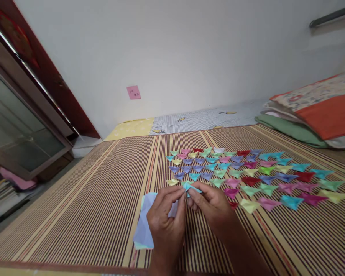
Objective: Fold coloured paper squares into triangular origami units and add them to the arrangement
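Between the fingertips of both hands is a small folded light-blue paper, held just above the striped mat. My left hand pinches its left side with thumb and fingers. On the right side, my right hand grips it with thumb and forefinger. A stack of paper sheets, lavender on top, lies beside and partly under my left hand. Beyond and to the right of my hands, several rows of folded paper pieces in many colours rest on the mat; my right hand hides some of them.
Folded bedding and pillows lie at the right edge. A white wall with a pink note stands behind the mat. At the left are a glass-fronted cabinet and a pile of books.
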Tool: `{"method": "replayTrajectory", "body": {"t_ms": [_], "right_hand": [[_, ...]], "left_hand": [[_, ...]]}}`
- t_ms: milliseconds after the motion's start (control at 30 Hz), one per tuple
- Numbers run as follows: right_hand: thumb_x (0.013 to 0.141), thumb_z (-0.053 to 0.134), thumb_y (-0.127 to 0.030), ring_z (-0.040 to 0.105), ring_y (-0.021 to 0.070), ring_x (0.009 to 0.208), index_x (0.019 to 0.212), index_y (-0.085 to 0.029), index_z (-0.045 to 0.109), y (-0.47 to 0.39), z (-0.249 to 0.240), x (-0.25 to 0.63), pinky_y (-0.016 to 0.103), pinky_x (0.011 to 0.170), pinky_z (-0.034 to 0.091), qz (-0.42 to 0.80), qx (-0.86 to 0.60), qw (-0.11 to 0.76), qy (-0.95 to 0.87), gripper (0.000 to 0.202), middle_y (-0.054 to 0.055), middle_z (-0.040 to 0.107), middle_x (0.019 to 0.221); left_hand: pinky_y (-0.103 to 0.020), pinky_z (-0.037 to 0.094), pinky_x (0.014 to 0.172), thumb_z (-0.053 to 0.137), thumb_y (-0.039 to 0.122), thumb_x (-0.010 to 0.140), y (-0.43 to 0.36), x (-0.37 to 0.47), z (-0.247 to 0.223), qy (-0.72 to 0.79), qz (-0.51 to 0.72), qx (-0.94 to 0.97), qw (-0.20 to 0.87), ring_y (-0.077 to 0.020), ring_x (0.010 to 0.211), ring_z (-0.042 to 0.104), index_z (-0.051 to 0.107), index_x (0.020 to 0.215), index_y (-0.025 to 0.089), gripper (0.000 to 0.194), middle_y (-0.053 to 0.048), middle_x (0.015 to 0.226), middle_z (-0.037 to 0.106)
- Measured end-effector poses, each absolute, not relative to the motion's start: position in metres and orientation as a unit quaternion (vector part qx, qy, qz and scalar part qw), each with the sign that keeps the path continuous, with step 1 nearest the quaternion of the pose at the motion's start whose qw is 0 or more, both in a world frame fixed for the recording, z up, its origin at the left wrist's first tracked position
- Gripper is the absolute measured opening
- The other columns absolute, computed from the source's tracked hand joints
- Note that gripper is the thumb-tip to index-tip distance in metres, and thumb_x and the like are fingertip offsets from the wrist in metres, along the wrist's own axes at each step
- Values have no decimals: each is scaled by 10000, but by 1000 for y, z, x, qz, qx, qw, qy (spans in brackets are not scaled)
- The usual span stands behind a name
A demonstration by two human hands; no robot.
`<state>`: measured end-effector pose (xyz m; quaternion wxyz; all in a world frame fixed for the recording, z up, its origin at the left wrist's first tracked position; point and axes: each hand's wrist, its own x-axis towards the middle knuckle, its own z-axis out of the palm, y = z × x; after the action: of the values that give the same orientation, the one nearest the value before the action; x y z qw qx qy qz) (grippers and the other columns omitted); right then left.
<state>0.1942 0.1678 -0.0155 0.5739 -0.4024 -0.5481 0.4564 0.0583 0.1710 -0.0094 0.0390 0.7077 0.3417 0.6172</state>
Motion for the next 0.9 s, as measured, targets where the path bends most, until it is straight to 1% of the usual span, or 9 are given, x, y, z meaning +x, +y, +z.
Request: {"method": "replayTrajectory", "body": {"t_ms": [67,200,367,500,700,800,900], "right_hand": [[983,586,-371,515,141,635,847,-191,710,167,-13,195,264,608,401,432,-417,567,-564,257,-29,580,667],[991,575,-355,500,148,654,858,-196,722,165,-9,195,277,612,378,403,-428,559,-585,255,-25,583,689],[990,564,-357,482,149,623,831,-198,715,166,-10,195,280,586,362,372,-441,550,-604,271,-30,562,655],[999,548,-373,512,156,639,807,-196,688,166,-9,195,284,601,373,359,-449,541,-614,296,-22,573,667],[1000,537,-370,520,161,646,770,-202,645,164,-7,193,282,607,378,360,-463,537,-606,305,-22,566,658],[976,553,-339,504,158,637,735,-205,642,164,-6,191,273,606,386,347,-463,558,-595,290,-24,557,646],[957,567,-342,503,160,630,723,-208,642,164,-6,190,268,592,389,356,-461,576,-573,280,-22,554,641]], "left_hand": [[-235,582,761,676,5,876,170,59,-8,347,620,702,50,-136,834,716,739,952,189,209,-18,889,744],[-242,572,750,709,42,868,169,61,-7,373,623,678,109,-140,827,705,739,920,213,182,4,860,735],[-245,556,730,715,69,870,167,61,-8,394,619,661,158,-144,818,690,742,890,224,159,10,845,724],[-262,548,720,701,79,884,166,60,-8,398,618,650,191,-150,800,681,740,904,224,151,6,840,715],[-256,537,701,717,119,888,167,64,-10,404,629,633,202,-143,752,663,739,929,221,112,7,820,711],[-259,546,724,739,154,875,167,63,-12,416,631,607,246,-152,783,679,734,978,219,122,-5,865,719],[-283,552,774,728,211,887,167,58,-10,421,597,601,323,-179,861,695,710,1052,207,165,-34,938,720]]}}
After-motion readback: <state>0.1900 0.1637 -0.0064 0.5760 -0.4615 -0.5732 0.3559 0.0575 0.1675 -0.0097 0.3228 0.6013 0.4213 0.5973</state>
